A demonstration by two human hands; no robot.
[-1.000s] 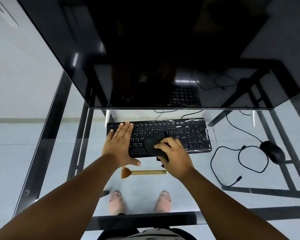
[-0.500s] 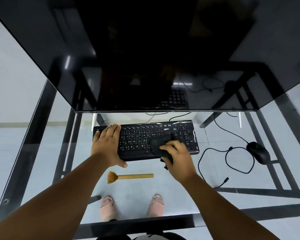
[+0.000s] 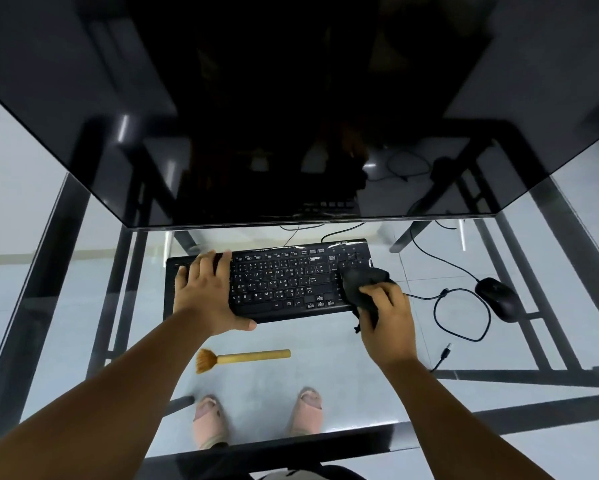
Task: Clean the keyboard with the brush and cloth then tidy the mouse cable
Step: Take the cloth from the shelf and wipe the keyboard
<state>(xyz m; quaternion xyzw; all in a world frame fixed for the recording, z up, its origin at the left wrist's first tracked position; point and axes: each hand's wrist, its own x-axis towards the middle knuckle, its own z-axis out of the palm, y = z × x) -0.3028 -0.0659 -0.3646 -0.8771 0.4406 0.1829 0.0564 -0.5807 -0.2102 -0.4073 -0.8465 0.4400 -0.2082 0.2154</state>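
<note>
Glass worktop [image 3: 93,327] on a black frame, seen from above. Keyboard [image 3: 284,282]: black, lying flat at the centre of the worktop, long side running left to right, just near of the lower edge of a large dark monitor [image 3: 291,109] that fills the far half of the view. Left hand [image 3: 206,292]: palm down, fingers spread flat over the left end of the keyboard, thumb lying along its near edge; the grip is apart and clasps nothing. Right hand [image 3: 386,322]: at the right end of the keyboard, its grip clamped on the cloth [image 3: 362,282], a dark bunched wad pressed onto the keys of the right-hand block; a loose corner of it hangs out below the fingers, past the keyboard's near edge. Brush [image 3: 242,358]: pale wooden handle with a fan of tan bristles at its left end, lying flat on the glass near of the keyboard, between the two forearms, touching neither. Mouse [image 3: 497,297]: black, on the worktop right of the keyboard, well apart from both hands. Mouse cable [image 3: 464,313]: untidy, one open loop lying between keyboard and mouse, its plug end free on the glass nearer the viewer; a second length runs far and left toward the monitor, though whether it belongs to the mouse cannot be told. Feet in pale open-toed shoes [image 3: 208,420] show on the floor through the glass.
</note>
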